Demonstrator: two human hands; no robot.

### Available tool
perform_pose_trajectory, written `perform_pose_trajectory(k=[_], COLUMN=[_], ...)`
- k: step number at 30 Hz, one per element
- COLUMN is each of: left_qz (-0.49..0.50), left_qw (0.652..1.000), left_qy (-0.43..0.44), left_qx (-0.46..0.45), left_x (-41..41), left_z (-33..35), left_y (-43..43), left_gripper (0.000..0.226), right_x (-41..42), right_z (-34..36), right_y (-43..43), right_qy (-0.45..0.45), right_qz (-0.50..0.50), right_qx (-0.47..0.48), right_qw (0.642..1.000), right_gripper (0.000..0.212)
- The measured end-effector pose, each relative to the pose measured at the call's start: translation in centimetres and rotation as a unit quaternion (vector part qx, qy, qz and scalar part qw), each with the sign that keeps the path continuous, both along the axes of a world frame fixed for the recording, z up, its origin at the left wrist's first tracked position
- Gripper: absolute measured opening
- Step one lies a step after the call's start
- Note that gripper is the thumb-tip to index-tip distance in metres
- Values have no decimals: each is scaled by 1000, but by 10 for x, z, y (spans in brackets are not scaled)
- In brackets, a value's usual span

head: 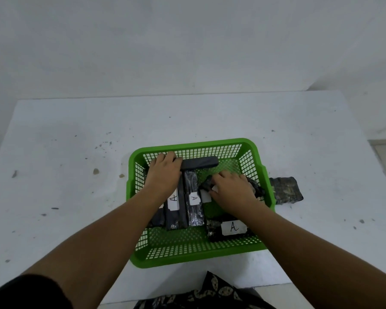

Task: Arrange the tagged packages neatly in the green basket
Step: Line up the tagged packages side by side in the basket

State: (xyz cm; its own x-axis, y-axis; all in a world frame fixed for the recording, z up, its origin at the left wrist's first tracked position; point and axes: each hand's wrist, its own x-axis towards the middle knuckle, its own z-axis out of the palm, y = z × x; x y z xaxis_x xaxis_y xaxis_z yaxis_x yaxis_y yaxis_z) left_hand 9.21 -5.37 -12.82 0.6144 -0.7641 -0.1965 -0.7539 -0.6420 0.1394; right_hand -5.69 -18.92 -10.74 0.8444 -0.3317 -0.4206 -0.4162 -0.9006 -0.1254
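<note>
Both hands in green basket [252,142]: left hand [164,172] flat on packages [195,197], right hand [233,191] seemingly gripping one.

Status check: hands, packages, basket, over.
Left hand pressing on the standing packages, right hand gripping a crumpled package inside the green basket. One package outside, right of basket. Nothing in the way.

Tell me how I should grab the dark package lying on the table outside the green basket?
The dark package lies flat on the table, its left end hidden behind the green basket wall. Probably best to come from above on the open right side and pinch across its two long edges near the middle, since that span looks narrow enough for one hand.
</note>
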Motion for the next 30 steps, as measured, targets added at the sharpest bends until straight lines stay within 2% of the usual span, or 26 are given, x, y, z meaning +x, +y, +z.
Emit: perform_pose_trajectory(k=[5,11,16,24,28,30], left_qz=[0,32,81,74,44,16], left_qw=[999,988,964,955,960,965], left_qy=[29,82,177,252,247,248], left_qx=[-37,-125,-180,-136,-121,-81], left_x=[0,-1,-7,-33,-53,-59], left_z=[1,22,53,69,68,65], left_y=[3,13,29,70,90,99], left_gripper=[37,34,30,22,44,52], right_x=[0,-3,-3,-8,-13,-17], right_z=[-2,-4,-4,-3,0,5], right_y=[-2,-2,-1,3,1,2], right_qy=[-5,-22,-23,-44,-135,-203], right_qz=[-3,-14,-15,-16,-63,-123], right_qx=[7,27,28,27,76,155], right_qw=[1000,999,999,999,986,959], right_gripper=[39,37,35,35,25,26])
